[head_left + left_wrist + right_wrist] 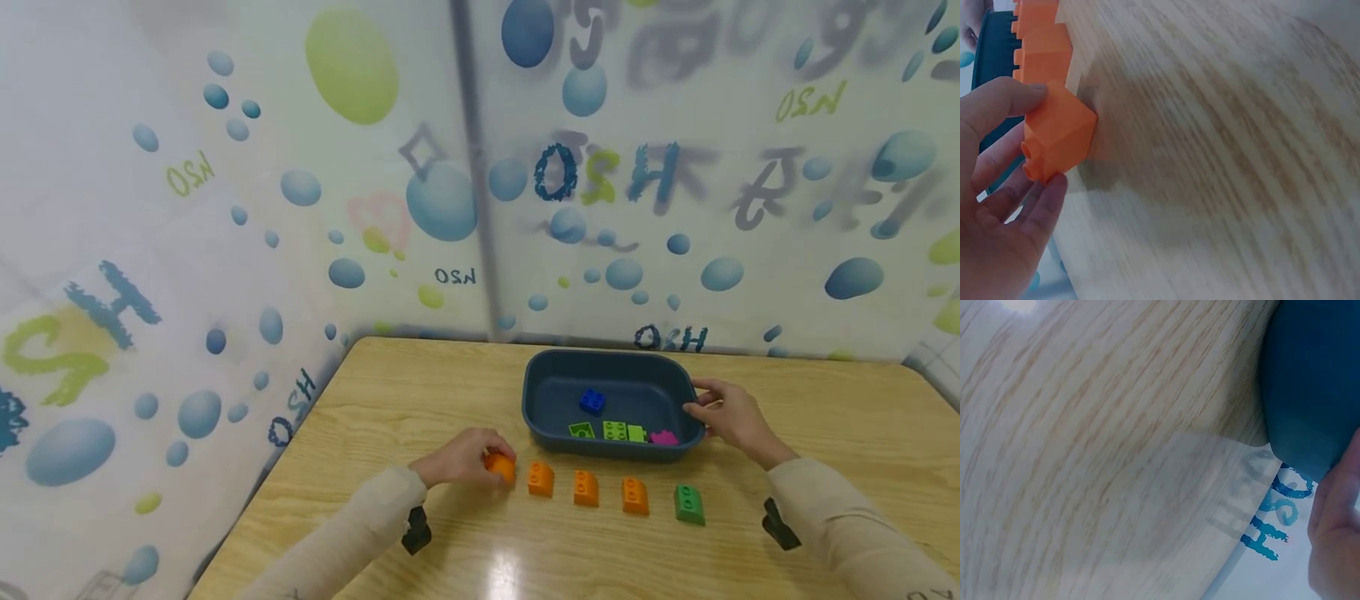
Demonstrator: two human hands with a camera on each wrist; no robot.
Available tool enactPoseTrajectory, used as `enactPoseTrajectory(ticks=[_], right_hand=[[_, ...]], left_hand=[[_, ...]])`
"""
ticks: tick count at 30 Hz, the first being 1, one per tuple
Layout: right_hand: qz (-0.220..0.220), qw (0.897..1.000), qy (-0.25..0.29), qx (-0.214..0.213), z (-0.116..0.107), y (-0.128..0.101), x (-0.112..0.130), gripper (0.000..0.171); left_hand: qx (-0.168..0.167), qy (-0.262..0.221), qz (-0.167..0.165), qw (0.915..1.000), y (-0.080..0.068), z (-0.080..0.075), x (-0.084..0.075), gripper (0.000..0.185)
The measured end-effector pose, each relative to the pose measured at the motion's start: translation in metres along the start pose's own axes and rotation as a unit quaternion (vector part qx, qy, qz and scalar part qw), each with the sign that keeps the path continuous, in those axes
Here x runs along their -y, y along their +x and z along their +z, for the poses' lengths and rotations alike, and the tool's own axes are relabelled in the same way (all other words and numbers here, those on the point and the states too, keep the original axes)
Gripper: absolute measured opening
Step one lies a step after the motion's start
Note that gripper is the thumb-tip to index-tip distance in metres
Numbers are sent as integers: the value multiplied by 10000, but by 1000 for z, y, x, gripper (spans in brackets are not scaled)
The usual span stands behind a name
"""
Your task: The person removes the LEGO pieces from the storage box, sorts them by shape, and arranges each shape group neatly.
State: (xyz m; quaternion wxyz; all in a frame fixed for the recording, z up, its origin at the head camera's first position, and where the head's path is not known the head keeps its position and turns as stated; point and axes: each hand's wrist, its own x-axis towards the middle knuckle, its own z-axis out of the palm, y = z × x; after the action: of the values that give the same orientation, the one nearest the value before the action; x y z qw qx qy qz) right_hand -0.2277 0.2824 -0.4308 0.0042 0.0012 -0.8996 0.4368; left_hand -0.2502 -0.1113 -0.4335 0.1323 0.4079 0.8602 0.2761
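The left hand [467, 457] pinches an orange block [502, 468] between thumb and fingers, to the left of three more orange blocks [587, 488] and a green block [689, 505] on the bench [427, 387]. The right hand [737, 417] grips the blue tray [637, 393] at its right rim.

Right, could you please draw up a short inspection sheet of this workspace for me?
Surface: wood-grain table, with a bright glare spot at its near side.
Job's things: three orange blocks and a green block in a row on the near side of a dark blue tray; inside it, a blue block, lime-green pieces and a pink piece.
Clutter: nothing seen.
Hands: left hand pinches a fourth orange block; right hand holds the tray's right end.
Cables: nothing seen.
Surroundings: white backdrop printed with blue and green spots and lettering.
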Motion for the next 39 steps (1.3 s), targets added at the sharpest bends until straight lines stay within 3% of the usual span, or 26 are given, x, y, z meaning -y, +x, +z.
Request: enactPoseTrajectory(ticks=[17, 29, 39], right_hand=[[104, 9999, -32, 20, 0, 1, 0, 55], [133, 9999, 14, 14, 1, -1, 4, 55], [72, 10000, 36, 28, -1, 0, 1, 56]], left_hand=[[63, -172, -397, 9990, 0, 10, 3, 32], [67, -278, -163, 9995, -9, 0, 10, 47], [162, -479, -213, 9985, -12, 3, 12, 37]])
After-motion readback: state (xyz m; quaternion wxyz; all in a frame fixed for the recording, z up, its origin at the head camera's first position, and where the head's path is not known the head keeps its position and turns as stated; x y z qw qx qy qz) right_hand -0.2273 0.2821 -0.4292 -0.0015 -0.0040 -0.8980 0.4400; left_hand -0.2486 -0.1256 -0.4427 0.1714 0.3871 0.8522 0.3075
